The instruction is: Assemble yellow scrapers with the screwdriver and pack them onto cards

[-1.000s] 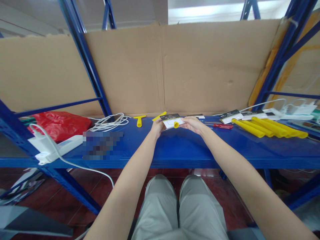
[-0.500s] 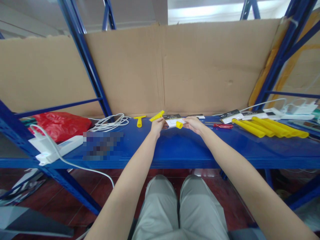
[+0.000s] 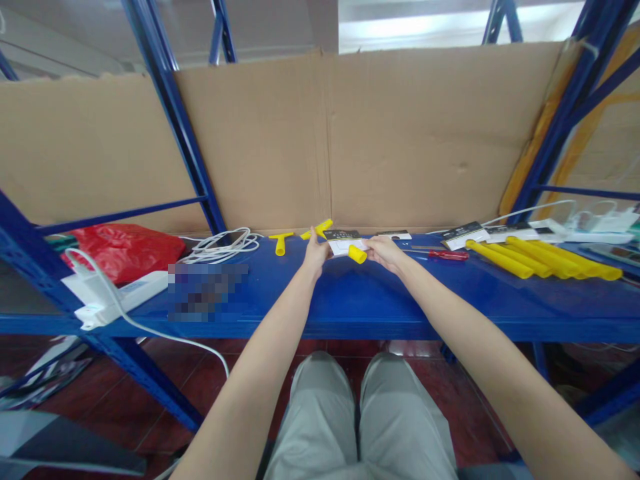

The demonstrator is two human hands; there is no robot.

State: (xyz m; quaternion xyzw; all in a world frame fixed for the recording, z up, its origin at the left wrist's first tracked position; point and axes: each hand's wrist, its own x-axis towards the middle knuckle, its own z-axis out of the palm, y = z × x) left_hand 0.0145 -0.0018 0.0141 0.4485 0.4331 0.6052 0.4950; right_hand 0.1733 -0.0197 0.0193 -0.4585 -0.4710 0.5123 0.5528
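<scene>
Where the left hand (image 3: pixel 315 257) and right hand (image 3: pixel 384 253) meet: one printed card (image 3: pixel 345 241), one yellow T-shaped tool (image 3: pixel 357 254)

Held items, middle of the frame, over the blue shelf (image 3: pixel 380 293). Card: one, black and white, between the hands. Tool: apparently one, its crossbar showing past the card's upper left, its tube end past the lower right; the stretch between is hidden by the card.

Left hand: partly closed, thumb raised, pinching the card's left edge; whether it also grips the tool cannot be told. Right hand: partly closed, fingers on the card's right edge, beside the tube end.

Handling note: a light, even pinch at both edges should serve best, since hard squeezing would likely crease the card. Steadying the crossbar would probably keep the round tube from rolling.

Count, remaining stock:
– second T-shaped piece (image 3: pixel 281 245), one, left of centre
– yellow tubes (image 3: pixel 500 259), about five, overlapping, right of frame
– loose cards (image 3: pixel 465 235), at least three, from centre right outward
– red screwdriver (image 3: pixel 449 255), one, centre right
– coil of white cable (image 3: pixel 225 248), one, left of centre
– red bag (image 3: pixel 130 250), one, left of frame
– white power strip (image 3: pixel 145 290), one, below the bag
</scene>
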